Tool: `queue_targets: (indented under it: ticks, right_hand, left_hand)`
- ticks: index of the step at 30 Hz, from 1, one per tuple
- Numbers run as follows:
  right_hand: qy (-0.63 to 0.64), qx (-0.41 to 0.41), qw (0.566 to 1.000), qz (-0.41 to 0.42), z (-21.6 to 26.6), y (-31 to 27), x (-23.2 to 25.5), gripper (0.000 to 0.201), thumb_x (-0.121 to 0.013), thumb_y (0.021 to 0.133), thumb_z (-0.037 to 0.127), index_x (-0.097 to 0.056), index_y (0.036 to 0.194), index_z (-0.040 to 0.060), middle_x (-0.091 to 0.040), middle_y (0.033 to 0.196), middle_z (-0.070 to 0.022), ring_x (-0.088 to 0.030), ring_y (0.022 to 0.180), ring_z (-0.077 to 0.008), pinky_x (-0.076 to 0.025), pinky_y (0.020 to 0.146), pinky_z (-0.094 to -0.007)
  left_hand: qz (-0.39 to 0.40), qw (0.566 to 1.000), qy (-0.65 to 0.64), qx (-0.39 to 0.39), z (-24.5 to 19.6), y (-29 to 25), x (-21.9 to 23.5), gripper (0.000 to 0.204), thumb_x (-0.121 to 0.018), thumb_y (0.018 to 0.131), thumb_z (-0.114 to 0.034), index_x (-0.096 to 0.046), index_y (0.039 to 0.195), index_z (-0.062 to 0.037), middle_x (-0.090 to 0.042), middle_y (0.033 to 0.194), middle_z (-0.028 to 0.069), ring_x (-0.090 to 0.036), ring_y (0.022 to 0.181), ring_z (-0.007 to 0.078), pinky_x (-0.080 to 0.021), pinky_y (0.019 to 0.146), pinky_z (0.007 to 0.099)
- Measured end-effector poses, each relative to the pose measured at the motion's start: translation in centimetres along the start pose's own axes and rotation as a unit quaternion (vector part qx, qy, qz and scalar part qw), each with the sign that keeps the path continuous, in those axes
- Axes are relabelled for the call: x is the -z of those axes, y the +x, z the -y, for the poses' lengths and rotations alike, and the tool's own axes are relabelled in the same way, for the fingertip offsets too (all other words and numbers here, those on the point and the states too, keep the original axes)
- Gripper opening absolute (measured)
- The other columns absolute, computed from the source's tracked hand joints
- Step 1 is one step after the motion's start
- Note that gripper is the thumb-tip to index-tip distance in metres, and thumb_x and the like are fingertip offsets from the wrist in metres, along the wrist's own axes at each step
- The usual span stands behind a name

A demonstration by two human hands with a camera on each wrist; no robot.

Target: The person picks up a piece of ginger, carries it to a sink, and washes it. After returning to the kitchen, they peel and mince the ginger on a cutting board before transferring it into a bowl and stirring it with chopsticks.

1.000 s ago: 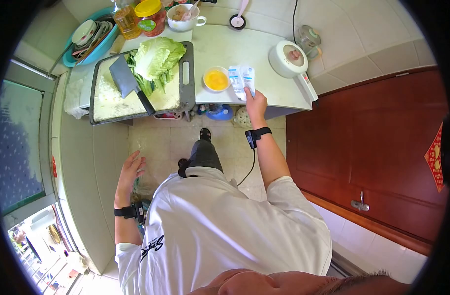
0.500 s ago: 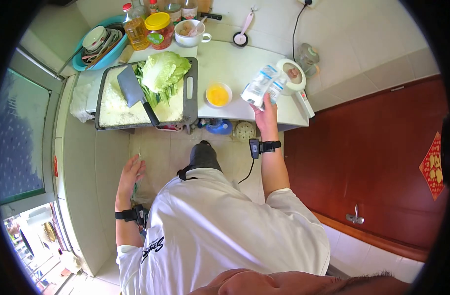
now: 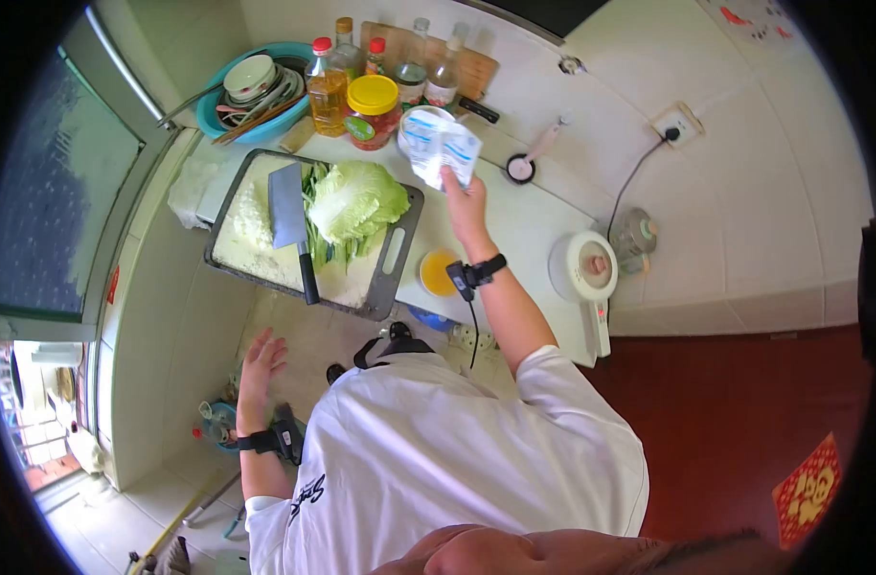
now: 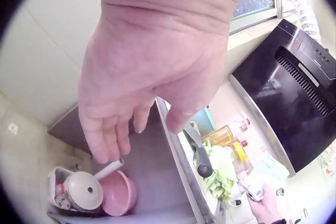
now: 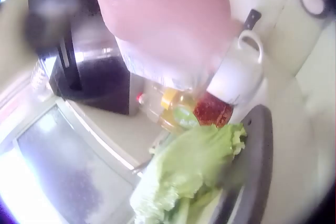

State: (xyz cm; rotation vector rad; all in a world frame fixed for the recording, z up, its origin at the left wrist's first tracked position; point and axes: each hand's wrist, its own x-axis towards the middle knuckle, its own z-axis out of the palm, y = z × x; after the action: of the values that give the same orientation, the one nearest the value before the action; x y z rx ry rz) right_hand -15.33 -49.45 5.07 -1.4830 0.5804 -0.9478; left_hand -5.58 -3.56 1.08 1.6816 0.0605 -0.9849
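Note:
My right hand (image 3: pixel 467 213) grips a white plastic packet with blue print (image 3: pixel 440 146) by its near edge. In the head view the packet is raised over the back of the counter and overlaps a white mug (image 5: pixel 236 79), which the right wrist view shows beside the hand. Behind my right wrist sits a bowl of beaten egg (image 3: pixel 438 272). My left hand (image 3: pixel 262 368) hangs in front of the counter with loose fingers and nothing in it. Nearer the left side, a cleaver (image 3: pixel 286 206) and a cabbage (image 3: pixel 356 203) lie on a cutting board (image 3: pixel 392 259).
Behind the board stand a red-lidded oil bottle (image 3: pixel 327 96), a yellow-lidded jar (image 3: pixel 373 115) and a blue basin of dishes (image 3: pixel 217 120). A white electric pot (image 3: pixel 583 266) sits at the counter's right end. A range hood (image 4: pixel 294 87) is mounted above.
My right hand has carried the packet from near the egg bowl, over to the right, then back and left toward the mug. The head view has turned; my left hand stays low and loose.

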Motion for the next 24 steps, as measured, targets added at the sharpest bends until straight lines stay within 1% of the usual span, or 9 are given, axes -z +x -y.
queue_targets:
  ticks: [3,5,7,8,12,15,19,22,24]
  right_hand:
    - [0.036,0.095,0.994,-0.033,-2.2,2.2,-4.8,0.026,-0.06,0.099,0.018,-0.066,0.113,-0.0019,-0.07,0.108,-0.0052,-0.062,0.098,-0.0109,-0.049,0.085,-0.0281]
    - [0.02,0.108,0.993,-0.045,-4.7,2.8,-5.5,0.023,-0.064,0.095,0.018,-0.068,0.108,-0.0009,-0.071,0.104,-0.0071,-0.065,0.093,-0.0146,-0.05,0.082,-0.03]
    - [-0.291,0.119,0.949,-0.033,-5.3,2.1,-5.2,0.023,-0.069,0.088,0.02,-0.07,0.101,0.001,-0.07,0.098,-0.0106,-0.066,0.089,-0.0225,-0.051,0.08,-0.0328]
    - [-0.285,0.108,0.951,-0.058,-5.5,1.5,-5.4,0.023,-0.073,0.083,0.022,-0.071,0.095,0.0027,-0.067,0.093,-0.0126,-0.063,0.084,-0.0288,-0.051,0.076,-0.0349]
    - [-0.308,0.076,0.947,-0.057,-4.0,0.3,-4.3,0.021,-0.072,0.084,0.022,-0.07,0.097,0.0061,-0.065,0.093,-0.0094,-0.063,0.088,-0.0294,-0.051,0.076,-0.0382]
    - [-0.286,0.126,0.949,-0.043,-1.5,0.6,-3.0,0.025,-0.073,0.084,0.024,-0.068,0.102,0.007,-0.063,0.09,-0.0059,-0.062,0.083,-0.0221,-0.05,0.071,-0.0344]
    - [-0.139,0.129,0.981,-0.048,0.5,4.0,1.1,0.025,-0.072,0.088,0.021,-0.068,0.108,0.0062,-0.061,0.089,0.002,-0.054,0.078,-0.0067,-0.045,0.064,-0.0215]
    - [-0.136,0.157,0.978,-0.027,6.8,3.9,0.6,0.024,-0.07,0.091,0.018,-0.068,0.111,0.006,-0.063,0.09,0.002,-0.054,0.078,-0.005,-0.044,0.063,-0.0199]
    - [-0.095,0.11,0.989,0.038,8.4,2.2,-0.5,0.022,-0.068,0.092,0.017,-0.068,0.111,0.0054,-0.063,0.089,0.0013,-0.054,0.075,-0.0048,-0.044,0.061,-0.0199]
  left_hand:
    - [-0.016,1.0,-0.023,0.011,0.4,-0.9,-1.9,0.053,-0.052,0.1,-0.032,-0.041,0.147,-0.01,-0.062,0.128,0.0096,-0.06,0.111,0.0185,-0.05,0.09,0.0328]
    - [-0.021,0.999,-0.034,0.013,0.7,-1.8,-2.6,0.053,-0.052,0.099,-0.031,-0.042,0.147,-0.0097,-0.062,0.128,0.0102,-0.06,0.111,0.0192,-0.05,0.09,0.0332]
    - [-0.037,0.998,-0.051,0.013,1.1,-2.4,-2.5,0.053,-0.053,0.099,-0.03,-0.042,0.147,-0.0096,-0.062,0.128,0.0104,-0.06,0.111,0.0195,-0.05,0.09,0.0333]
    - [-0.046,0.997,-0.066,0.014,1.4,-2.6,-2.4,0.053,-0.053,0.099,-0.03,-0.042,0.147,-0.0094,-0.062,0.128,0.0107,-0.06,0.111,0.0198,-0.05,0.09,0.0335]
    - [-0.058,0.995,-0.077,0.009,2.7,-3.3,-1.5,0.053,-0.053,0.1,-0.03,-0.042,0.147,-0.0098,-0.062,0.127,0.0105,-0.06,0.112,0.0192,-0.05,0.088,0.033]
    - [-0.077,0.993,-0.095,-0.004,2.3,-3.7,-1.1,0.049,-0.053,0.1,-0.027,-0.044,0.145,-0.0106,-0.063,0.126,0.0089,-0.061,0.109,0.0182,-0.05,0.086,0.0329]
    - [-0.109,0.991,-0.08,-0.013,1.9,-3.7,0.3,0.051,-0.055,0.098,-0.027,-0.045,0.145,-0.0088,-0.064,0.125,0.008,-0.061,0.107,0.0164,-0.05,0.083,0.0303]
    - [-0.152,0.985,0.017,-0.082,-0.3,-2.5,1.3,0.051,-0.057,0.097,-0.027,-0.047,0.142,-0.0064,-0.065,0.119,0.0056,-0.06,0.102,0.0131,-0.048,0.08,0.0248]
    - [-0.17,0.972,0.065,-0.146,-2.3,-0.5,1.9,0.048,-0.059,0.096,-0.024,-0.051,0.139,-0.0052,-0.064,0.113,0.0042,-0.059,0.1,0.0118,-0.047,0.08,0.0245]
